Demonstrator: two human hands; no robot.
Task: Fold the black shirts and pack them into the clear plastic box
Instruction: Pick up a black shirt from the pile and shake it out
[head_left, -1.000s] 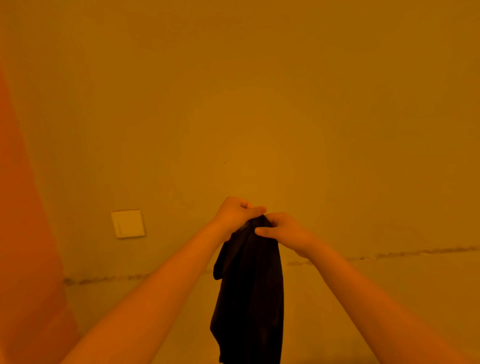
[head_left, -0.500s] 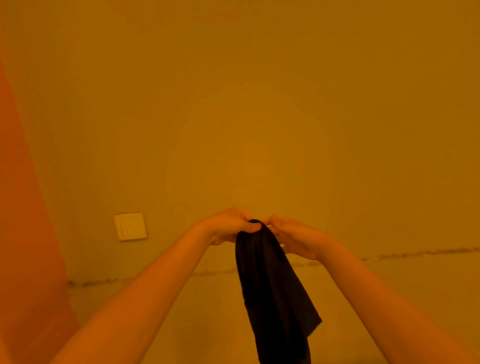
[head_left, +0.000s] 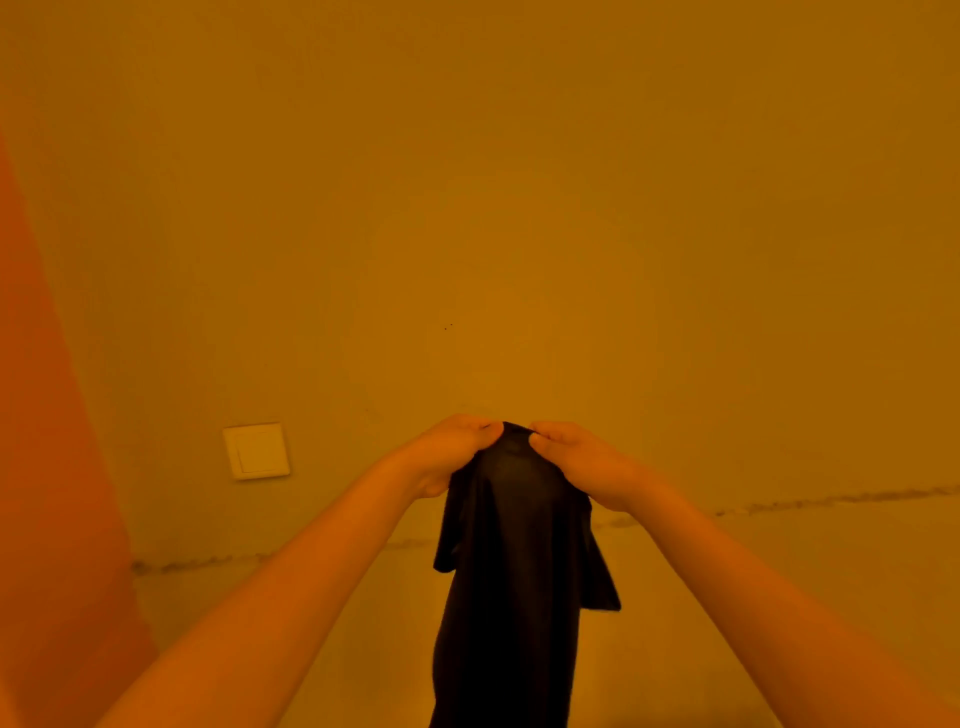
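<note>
- The black fabric shirt (head_left: 511, 561) hung in mid-air in front of the plain wall (head_left: 519, 208), suspended from its top edge.
- The left hand (head_left: 452, 454) pinched the top edge of the shirt from the left, fingers curled over the cloth.
- The right hand (head_left: 576, 460) pinched the same edge from the right, thumb and fingers closed on the cloth.
- The 2 hands were close together, with only a short span of fabric between them.
- The long axis of the shirt ran vertically, straight down from both grips and out of the bottom of the view.
- 1 sleeve flap projected on each side below the hands.
- Both hands were judged equally near to the shirt; the next move likely required them to separate sideways along the top edge to spread the garment.
- The clear plastic box was not in view.
- A pale square wall switch (head_left: 256, 450) sat on the wall, well left of the hands.
</note>
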